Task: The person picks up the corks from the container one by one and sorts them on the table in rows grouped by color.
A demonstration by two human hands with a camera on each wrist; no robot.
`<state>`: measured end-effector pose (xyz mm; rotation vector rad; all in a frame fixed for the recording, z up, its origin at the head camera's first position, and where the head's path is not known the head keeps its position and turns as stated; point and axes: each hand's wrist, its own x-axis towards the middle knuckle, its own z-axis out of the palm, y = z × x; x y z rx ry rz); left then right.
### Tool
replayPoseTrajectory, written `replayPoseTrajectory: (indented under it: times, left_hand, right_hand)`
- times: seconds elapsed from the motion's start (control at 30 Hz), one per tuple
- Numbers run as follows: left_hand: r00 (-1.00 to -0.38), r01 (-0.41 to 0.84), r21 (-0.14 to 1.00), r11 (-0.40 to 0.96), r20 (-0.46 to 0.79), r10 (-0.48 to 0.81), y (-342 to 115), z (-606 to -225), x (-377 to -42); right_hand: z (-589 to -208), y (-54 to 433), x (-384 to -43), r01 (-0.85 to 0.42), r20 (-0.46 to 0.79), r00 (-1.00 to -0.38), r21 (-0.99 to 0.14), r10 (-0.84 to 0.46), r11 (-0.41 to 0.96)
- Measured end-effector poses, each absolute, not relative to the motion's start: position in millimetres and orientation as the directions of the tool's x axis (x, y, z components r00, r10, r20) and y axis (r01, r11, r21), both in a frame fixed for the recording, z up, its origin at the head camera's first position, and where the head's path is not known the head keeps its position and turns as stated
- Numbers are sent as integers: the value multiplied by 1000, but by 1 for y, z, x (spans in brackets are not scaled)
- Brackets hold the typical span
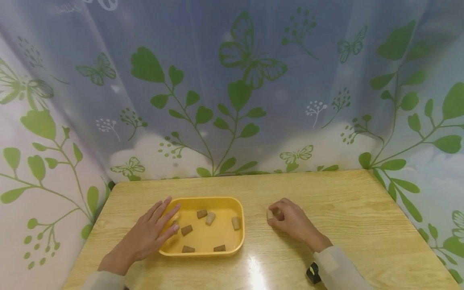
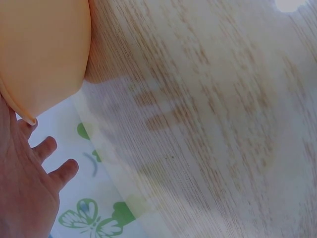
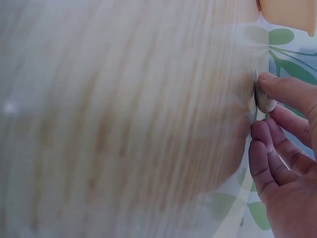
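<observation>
A yellow plastic tray [image 1: 237,249] stands on the table, with several small tapered corks inside, such as a dark brown cork [image 1: 187,230] and a paler cork [image 1: 210,218]. My left hand [image 1: 146,235] lies over the tray's left rim, fingers spread and fairly straight; it partly hides one cork there. To the right of the tray, my right hand [image 1: 291,219] pinches a light cork [image 3: 266,101] between thumb and forefinger, low at the tabletop. Whether that cork touches the wood is hard to tell. The other fingers of this hand are curled loosely.
The wood-grain table [image 1: 326,193] extends on both sides of the tray. A curtain [image 1: 203,121] printed with leaves and butterflies encloses its back and sides. A dark band [image 1: 313,273] sits at the right sleeve.
</observation>
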<state>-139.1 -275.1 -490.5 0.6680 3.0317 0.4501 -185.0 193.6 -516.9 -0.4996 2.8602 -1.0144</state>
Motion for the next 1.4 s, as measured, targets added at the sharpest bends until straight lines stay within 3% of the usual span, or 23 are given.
replayPoseTrajectory:
  times: [1.4]
  left_hand:
    - [-908,416,288,863,73,413,-275,-486,-137]
  right_hand:
    - [-517,191,-188,-310,88,-939,-640,-333,703]
